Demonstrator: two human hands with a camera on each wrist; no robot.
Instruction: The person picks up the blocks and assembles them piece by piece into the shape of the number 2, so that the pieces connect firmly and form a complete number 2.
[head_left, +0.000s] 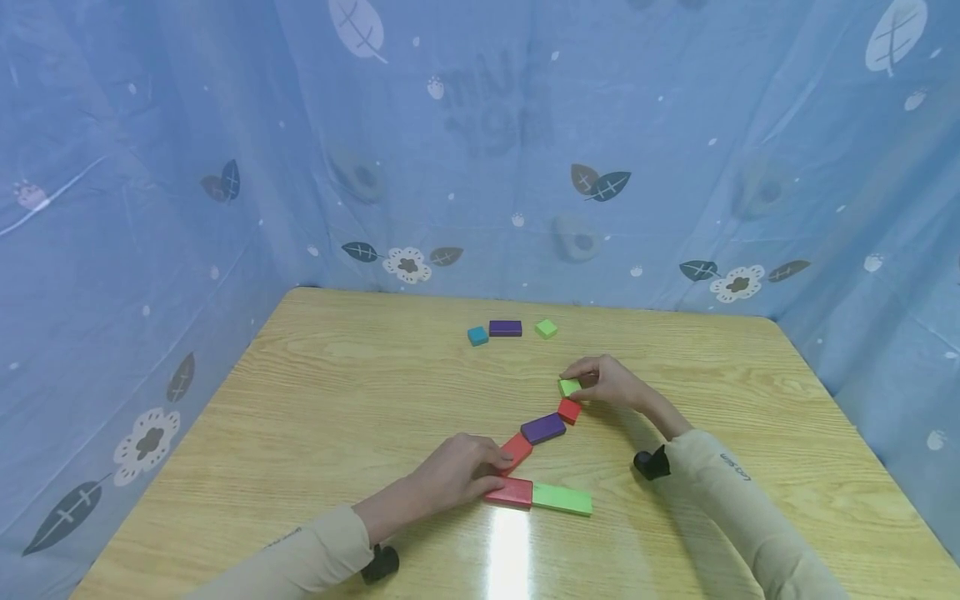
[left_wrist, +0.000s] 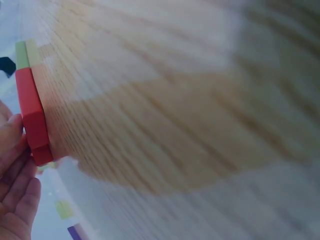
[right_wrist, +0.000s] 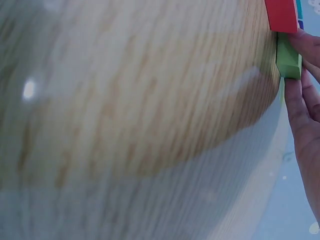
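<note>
My right hand [head_left: 611, 383] pinches a small green block [head_left: 569, 387] between thumb and fingers, at the upper end of a slanting row. Against it lies a small red block [head_left: 569, 411], then a longer purple block [head_left: 543, 428]. My left hand [head_left: 450, 475] holds the lower end of the row, with fingers on one long red block [head_left: 517, 450] and the thumb on another red block [head_left: 513, 492]. A long light-green block [head_left: 562, 499] meets that lower red block end to end. In the right wrist view, thumb and fingers grip the green block [right_wrist: 288, 57] beside red.
Farther back on the wooden table [head_left: 360, 358] lie a small blue block [head_left: 477, 336], a purple block [head_left: 506, 328] and a small green block [head_left: 546, 328]. A blue patterned curtain [head_left: 480, 167] surrounds the table's back and sides.
</note>
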